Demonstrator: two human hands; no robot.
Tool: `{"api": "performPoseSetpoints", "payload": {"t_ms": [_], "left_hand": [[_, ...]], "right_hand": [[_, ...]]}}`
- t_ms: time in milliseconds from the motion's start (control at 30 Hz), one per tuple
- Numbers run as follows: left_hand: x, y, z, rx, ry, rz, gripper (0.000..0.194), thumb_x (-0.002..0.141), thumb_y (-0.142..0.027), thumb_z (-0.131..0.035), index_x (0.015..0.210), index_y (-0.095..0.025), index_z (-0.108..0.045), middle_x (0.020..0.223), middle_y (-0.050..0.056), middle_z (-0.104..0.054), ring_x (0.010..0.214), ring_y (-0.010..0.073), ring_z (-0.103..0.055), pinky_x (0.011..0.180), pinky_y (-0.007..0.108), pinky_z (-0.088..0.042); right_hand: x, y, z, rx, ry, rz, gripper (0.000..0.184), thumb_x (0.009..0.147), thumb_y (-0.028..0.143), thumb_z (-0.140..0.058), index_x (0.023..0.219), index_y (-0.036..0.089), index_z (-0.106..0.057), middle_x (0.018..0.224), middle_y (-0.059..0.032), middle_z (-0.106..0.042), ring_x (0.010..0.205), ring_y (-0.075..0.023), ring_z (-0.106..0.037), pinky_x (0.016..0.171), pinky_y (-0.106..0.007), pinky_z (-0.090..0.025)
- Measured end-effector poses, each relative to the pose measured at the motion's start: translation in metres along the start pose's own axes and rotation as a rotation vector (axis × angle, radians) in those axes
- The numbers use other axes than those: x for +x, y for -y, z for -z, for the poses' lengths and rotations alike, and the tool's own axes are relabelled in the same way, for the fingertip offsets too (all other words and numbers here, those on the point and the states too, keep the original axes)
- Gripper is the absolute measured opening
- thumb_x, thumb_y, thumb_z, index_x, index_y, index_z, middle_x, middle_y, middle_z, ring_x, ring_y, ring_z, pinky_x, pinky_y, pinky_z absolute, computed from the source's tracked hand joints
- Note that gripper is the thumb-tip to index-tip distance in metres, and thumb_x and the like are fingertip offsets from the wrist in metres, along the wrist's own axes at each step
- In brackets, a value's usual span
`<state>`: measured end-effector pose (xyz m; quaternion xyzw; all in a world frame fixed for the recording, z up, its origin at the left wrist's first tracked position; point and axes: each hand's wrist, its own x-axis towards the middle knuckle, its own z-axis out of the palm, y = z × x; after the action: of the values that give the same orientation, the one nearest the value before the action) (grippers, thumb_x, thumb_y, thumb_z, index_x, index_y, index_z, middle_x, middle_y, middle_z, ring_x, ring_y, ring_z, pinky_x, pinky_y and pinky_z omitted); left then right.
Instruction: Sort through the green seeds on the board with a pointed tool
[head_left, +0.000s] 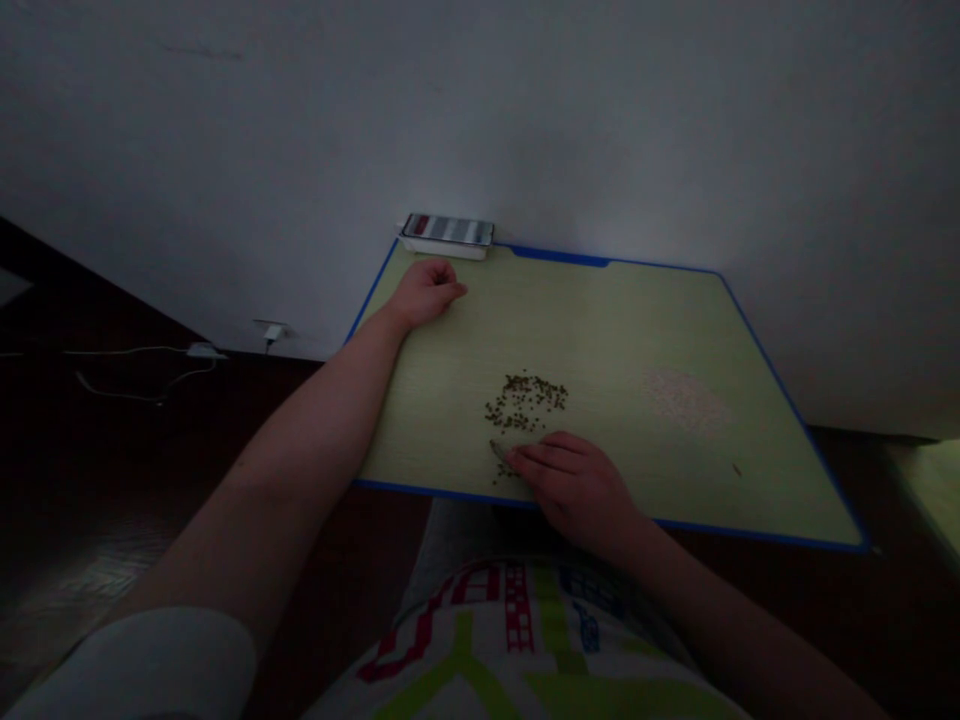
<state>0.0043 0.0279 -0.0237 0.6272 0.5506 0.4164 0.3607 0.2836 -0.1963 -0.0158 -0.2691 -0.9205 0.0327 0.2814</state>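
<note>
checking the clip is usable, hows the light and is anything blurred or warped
In the head view the light is dim and the floor falls into near-black shadow; the green board shows no hard glare; wide-lens distortion stretches the arms, and the right hand looks slightly soft.

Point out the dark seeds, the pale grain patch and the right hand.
dark seeds (525,403), head view, middle of the scatter
pale grain patch (684,400), head view, patch centre
right hand (574,490), head view, back of the hand
</note>
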Motion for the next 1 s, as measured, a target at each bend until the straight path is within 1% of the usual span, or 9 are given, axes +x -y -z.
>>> {"api": "performPoseSetpoints", "payload": {"t_ms": [133, 267, 433, 567, 667, 733, 833, 933, 1000], "left_hand": [[0.001, 0.000, 0.000, 0.007, -0.005, 0.003, 0.025, 0.070, -0.020, -0.070, 0.062, -0.022, -0.047, 0.049, -0.005, -0.045, 0.046, 0.0085, -0.039, 0.050, 0.027, -0.030], [-0.001, -0.004, 0.000, 0.014, -0.013, 0.014, 0.023, 0.070, -0.021, -0.070, 0.061, -0.021, -0.048, 0.048, -0.004, -0.046, 0.046, 0.0082, -0.039, 0.049, 0.026, -0.030], [-0.003, -0.009, -0.001, -0.006, -0.003, 0.033, 0.022, 0.070, -0.020, -0.069, 0.062, -0.022, -0.048, 0.047, -0.005, -0.045, 0.046, 0.0087, -0.040, 0.049, 0.026, -0.031], [-0.002, -0.007, 0.000, 0.022, -0.003, 0.008, 0.022, 0.070, -0.023, -0.069, 0.062, -0.022, -0.048, 0.049, -0.004, -0.047, 0.047, 0.0091, -0.040, 0.050, 0.027, -0.031], [-0.001, -0.003, 0.001, 0.031, -0.003, -0.001, 0.022, 0.070, -0.023, -0.069, 0.062, -0.021, -0.049, 0.050, -0.004, -0.047, 0.048, 0.0093, -0.041, 0.051, 0.027, -0.032], [0.000, -0.001, 0.001, 0.033, -0.004, -0.004, 0.022, 0.070, -0.024, -0.070, 0.062, -0.021, -0.049, 0.050, -0.003, -0.046, 0.048, 0.0094, -0.041, 0.050, 0.027, -0.031], [0.001, 0.001, 0.000, 0.030, -0.005, -0.003, 0.023, 0.070, -0.023, -0.070, 0.062, -0.021, -0.049, 0.049, -0.003, -0.046, 0.048, 0.0091, -0.040, 0.050, 0.027, -0.031], [0.001, 0.000, 0.000, 0.017, -0.005, 0.007, 0.023, 0.071, -0.022, -0.070, 0.062, -0.021, -0.048, 0.050, -0.004, -0.046, 0.048, 0.0089, -0.041, 0.050, 0.027, -0.031], [0.000, 0.000, 0.000, 0.014, -0.008, 0.005, 0.023, 0.071, -0.021, -0.070, 0.062, -0.021, -0.048, 0.050, -0.004, -0.046, 0.048, 0.0088, -0.041, 0.050, 0.026, -0.031]], "right_hand": [[0.000, 0.000, 0.000, -0.006, 0.002, 0.040, 0.034, 0.103, 0.012, -0.044, 0.117, 0.015, -0.074, 0.099, -0.0058, -0.082, 0.081, -0.0194, -0.071, 0.077, -0.035, -0.059], [-0.002, 0.002, 0.001, 0.012, 0.002, 0.079, 0.031, 0.105, 0.014, -0.044, 0.114, 0.016, -0.074, 0.100, -0.0038, -0.082, 0.081, -0.0187, -0.072, 0.077, -0.035, -0.057], [0.003, 0.003, -0.001, -0.018, -0.024, 0.074, 0.032, 0.105, 0.014, -0.044, 0.113, 0.017, -0.074, 0.099, -0.0037, -0.082, 0.080, -0.0186, -0.070, 0.074, -0.034, -0.056], [0.006, 0.004, -0.002, 0.005, -0.027, 0.090, 0.032, 0.106, 0.015, -0.044, 0.111, 0.018, -0.075, 0.101, -0.0023, -0.082, 0.080, -0.0188, -0.069, 0.072, -0.034, -0.055], [0.001, 0.004, 0.000, 0.018, -0.018, 0.096, 0.030, 0.105, 0.015, -0.045, 0.108, 0.020, -0.075, 0.102, -0.0007, -0.082, 0.082, -0.0193, -0.070, 0.074, -0.034, -0.056], [-0.004, 0.003, 0.003, 0.010, -0.028, 0.085, 0.030, 0.105, 0.015, -0.046, 0.109, 0.019, -0.075, 0.102, -0.0005, -0.082, 0.082, -0.0195, -0.070, 0.075, -0.035, -0.057], [-0.010, -0.001, 0.005, -0.040, -0.051, 0.032, 0.031, 0.102, 0.012, -0.046, 0.113, 0.016, -0.075, 0.102, -0.0034, -0.082, 0.082, -0.0197, -0.070, 0.078, -0.035, -0.058], [-0.009, -0.005, 0.005, -0.075, -0.062, -0.012, 0.032, 0.101, 0.010, -0.046, 0.115, 0.014, -0.074, 0.103, -0.0062, -0.082, 0.085, -0.0194, -0.071, 0.084, -0.036, -0.058], [-0.007, -0.006, 0.003, -0.082, -0.059, -0.028, 0.031, 0.100, 0.010, -0.047, 0.115, 0.014, -0.075, 0.103, -0.0062, -0.082, 0.085, -0.0190, -0.072, 0.086, -0.035, -0.058]]}}
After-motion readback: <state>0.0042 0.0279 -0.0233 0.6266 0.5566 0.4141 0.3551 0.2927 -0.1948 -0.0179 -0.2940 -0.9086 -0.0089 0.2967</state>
